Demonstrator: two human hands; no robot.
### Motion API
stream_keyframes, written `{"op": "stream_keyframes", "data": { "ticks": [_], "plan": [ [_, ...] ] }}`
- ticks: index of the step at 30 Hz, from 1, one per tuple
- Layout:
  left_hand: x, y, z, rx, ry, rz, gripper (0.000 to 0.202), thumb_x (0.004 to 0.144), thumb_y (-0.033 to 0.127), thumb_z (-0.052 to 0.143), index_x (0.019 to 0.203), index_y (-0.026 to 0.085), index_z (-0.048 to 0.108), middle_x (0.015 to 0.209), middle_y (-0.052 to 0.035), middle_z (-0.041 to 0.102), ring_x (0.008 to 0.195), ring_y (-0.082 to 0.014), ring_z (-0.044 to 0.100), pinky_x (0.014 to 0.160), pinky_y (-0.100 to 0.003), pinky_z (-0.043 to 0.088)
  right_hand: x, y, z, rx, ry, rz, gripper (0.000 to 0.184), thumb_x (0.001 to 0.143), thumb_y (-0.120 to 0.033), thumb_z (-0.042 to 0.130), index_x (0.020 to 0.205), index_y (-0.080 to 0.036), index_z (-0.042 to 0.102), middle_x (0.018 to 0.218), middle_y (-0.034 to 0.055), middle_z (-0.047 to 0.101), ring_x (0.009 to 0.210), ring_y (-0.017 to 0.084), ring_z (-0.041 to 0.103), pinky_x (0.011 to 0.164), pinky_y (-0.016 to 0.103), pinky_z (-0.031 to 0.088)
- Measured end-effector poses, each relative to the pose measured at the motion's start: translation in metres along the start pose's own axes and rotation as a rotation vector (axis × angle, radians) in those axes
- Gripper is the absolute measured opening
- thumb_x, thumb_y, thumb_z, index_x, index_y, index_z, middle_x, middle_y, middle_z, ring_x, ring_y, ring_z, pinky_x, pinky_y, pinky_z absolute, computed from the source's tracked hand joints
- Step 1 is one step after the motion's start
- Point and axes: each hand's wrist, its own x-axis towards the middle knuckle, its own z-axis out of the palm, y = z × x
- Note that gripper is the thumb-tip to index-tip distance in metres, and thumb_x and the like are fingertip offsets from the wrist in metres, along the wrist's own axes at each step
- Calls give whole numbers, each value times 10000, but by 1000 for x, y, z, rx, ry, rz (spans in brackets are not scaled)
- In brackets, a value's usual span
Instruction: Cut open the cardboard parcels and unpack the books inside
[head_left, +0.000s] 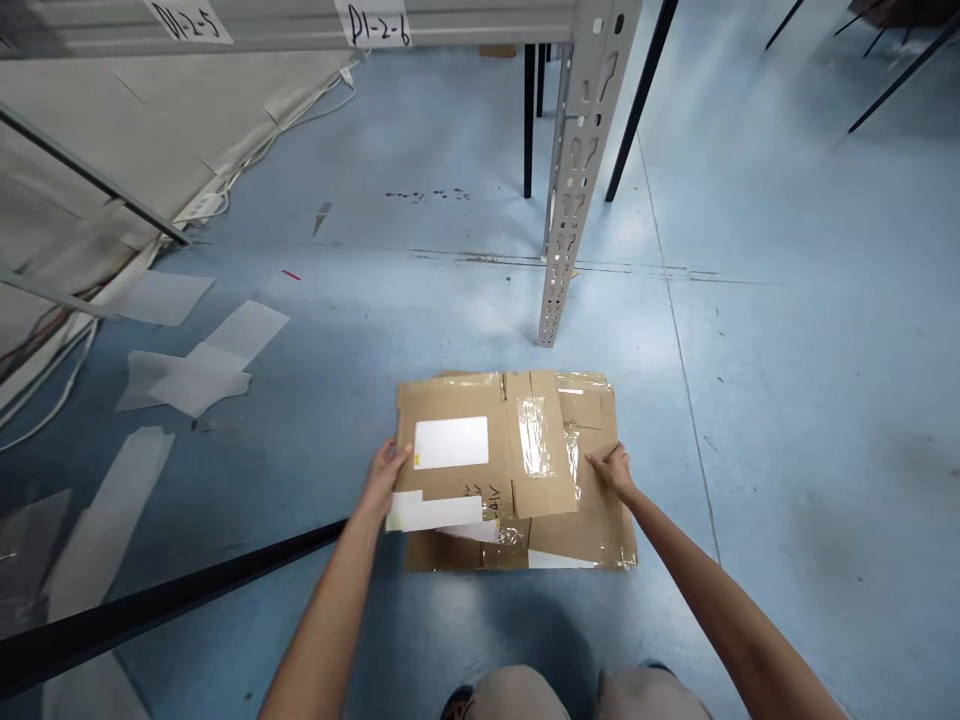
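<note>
A stack of flattened cardboard boxes (pixel 592 520) lies on the blue floor in front of me. The top flattened box (pixel 484 405) carries a white label and clear tape. My left hand (pixel 386 475) grips the left edge of this top box, thumb on top and fingers curled under. My right hand (pixel 613 468) rests on the lower cardboard at the right edge of the top box, fingers bent and touching it. A loose white label strip (pixel 435 512) sticks out under the top box near my left hand.
A grey perforated shelf post (pixel 574 190) stands just beyond the cardboard. Black legs (pixel 529 120) stand behind it. White paper sheets (pixel 195 370) litter the floor at left, beside cables and a grey tarp (pixel 112 140). A black bar (pixel 172 590) crosses the lower left.
</note>
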Motion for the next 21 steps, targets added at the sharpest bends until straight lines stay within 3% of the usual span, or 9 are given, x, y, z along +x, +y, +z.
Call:
{"op": "stream_keyframes", "data": {
  "ticks": [2,5,9,13,17,21],
  "plan": [
    [9,-34,24,47,-7,-23,512,819,344,582,1276,158,445,945,-86,707,714,-171,678,664,-304,559,-4,2,-2,-2,-24,-23,853,683,-504,618,1360,-122,267,1267,191,445,1193,337,451,986,406,397],
    [17,-64,40,128,-13,-2,513,809,356,586,1275,169,479,1058,-95,691,893,-199,674,787,-321,543,-7,5,-7,-13,-64,-48,897,705,-494,600,1406,-97,205,1290,202,424,1208,326,447,979,388,402],
    [30,-75,38,317,58,29,534,718,337,635,1217,162,558,1209,-127,607,1214,-286,512,1020,-409,404,-5,3,-7,-43,-103,-84,907,731,-507,573,1441,-117,162,1285,173,435,1203,284,465,967,357,407],
    [40,-82,36,494,143,24,629,669,348,633,1247,121,530,1339,-194,473,1363,-341,307,1110,-466,249,0,-5,-4,-115,-80,-103,855,691,-510,613,1408,-179,286,1244,129,462,1213,284,441,1001,373,361],
    [39,-93,33,590,184,-46,686,682,480,607,1257,124,489,1401,-230,396,1361,-384,290,1080,-508,268,-1,-7,-5,-199,22,-30,696,721,-531,569,1307,-189,410,1278,169,429,1243,354,369,1017,485,299],
    [33,-108,27,592,161,-55,698,718,538,549,1228,66,476,1348,-296,434,1318,-407,364,1033,-512,332,-7,-3,-6,-238,48,29,581,788,-542,465,1205,-136,477,1259,218,439,1216,362,390,988,475,333]
  ]
}}
